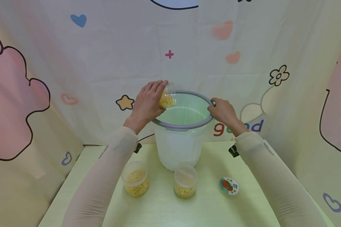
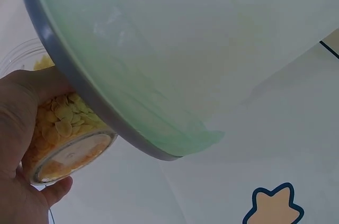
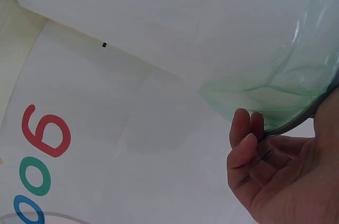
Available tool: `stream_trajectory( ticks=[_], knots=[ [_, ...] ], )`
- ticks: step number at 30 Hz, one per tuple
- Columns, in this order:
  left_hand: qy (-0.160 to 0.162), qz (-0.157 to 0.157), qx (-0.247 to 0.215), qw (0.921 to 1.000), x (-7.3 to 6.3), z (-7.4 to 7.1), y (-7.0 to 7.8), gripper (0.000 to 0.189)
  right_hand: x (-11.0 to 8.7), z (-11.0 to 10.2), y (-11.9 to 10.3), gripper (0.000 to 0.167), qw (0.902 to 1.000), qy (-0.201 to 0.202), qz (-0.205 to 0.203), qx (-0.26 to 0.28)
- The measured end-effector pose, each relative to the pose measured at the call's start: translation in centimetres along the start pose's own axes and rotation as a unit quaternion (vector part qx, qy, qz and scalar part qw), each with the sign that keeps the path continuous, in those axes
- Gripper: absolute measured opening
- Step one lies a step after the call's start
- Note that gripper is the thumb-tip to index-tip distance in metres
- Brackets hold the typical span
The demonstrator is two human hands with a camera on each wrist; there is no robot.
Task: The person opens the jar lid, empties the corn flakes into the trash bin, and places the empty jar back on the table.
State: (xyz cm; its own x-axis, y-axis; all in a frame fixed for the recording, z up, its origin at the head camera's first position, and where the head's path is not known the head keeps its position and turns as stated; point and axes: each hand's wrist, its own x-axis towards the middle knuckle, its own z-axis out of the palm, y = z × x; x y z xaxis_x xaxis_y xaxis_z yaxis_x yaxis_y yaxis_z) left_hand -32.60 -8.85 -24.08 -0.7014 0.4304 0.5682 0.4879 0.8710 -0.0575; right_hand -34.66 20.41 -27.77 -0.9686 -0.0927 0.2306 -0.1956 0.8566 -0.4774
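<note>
My left hand grips a clear plastic jar of yellow flakes, tilted over the left part of the bin's rim. In the left wrist view, fingers and thumb wrap the jar, and flat flakes show through its wall. The white trash bin stands upright with a grey rim ring and a pale green bag lining it. My right hand holds the ring at its right side; in the right wrist view, this hand's curled fingers are at the ring and the bag's edge.
Two clear tubs of yellow flakes stand before the bin, one at left and one near the middle. A round item with a tomato picture lies at right on the pale table. Printed cloth hangs behind and at both sides.
</note>
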Motion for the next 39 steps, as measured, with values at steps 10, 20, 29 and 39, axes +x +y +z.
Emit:
stream_trajectory(
  ticks=[10, 20, 29, 39],
  knots=[
    [0.007, 0.005, 0.003, 1.0, 0.23, 0.19, 0.04, 0.09, -0.1, -0.13, -0.11, 0.051, 1.0, -0.002, 0.003, -0.002],
    [0.013, 0.017, 0.024, 0.9995, 0.39, 0.4, -0.18, 0.085, -0.02, -0.06, -0.1, 0.051, 1.0, -0.004, 0.003, -0.003],
    [0.011, 0.025, 0.037, 0.999, 0.35, 0.39, -0.22, 0.081, -0.02, -0.07, -0.05, 0.051, 1.0, -0.005, 0.002, -0.005],
    [0.008, 0.025, 0.038, 0.999, 0.4, 0.45, -0.21, 0.081, 0.04, -0.22, -0.1, 0.051, 0.9999, -0.011, 0.003, -0.004]
  ],
)
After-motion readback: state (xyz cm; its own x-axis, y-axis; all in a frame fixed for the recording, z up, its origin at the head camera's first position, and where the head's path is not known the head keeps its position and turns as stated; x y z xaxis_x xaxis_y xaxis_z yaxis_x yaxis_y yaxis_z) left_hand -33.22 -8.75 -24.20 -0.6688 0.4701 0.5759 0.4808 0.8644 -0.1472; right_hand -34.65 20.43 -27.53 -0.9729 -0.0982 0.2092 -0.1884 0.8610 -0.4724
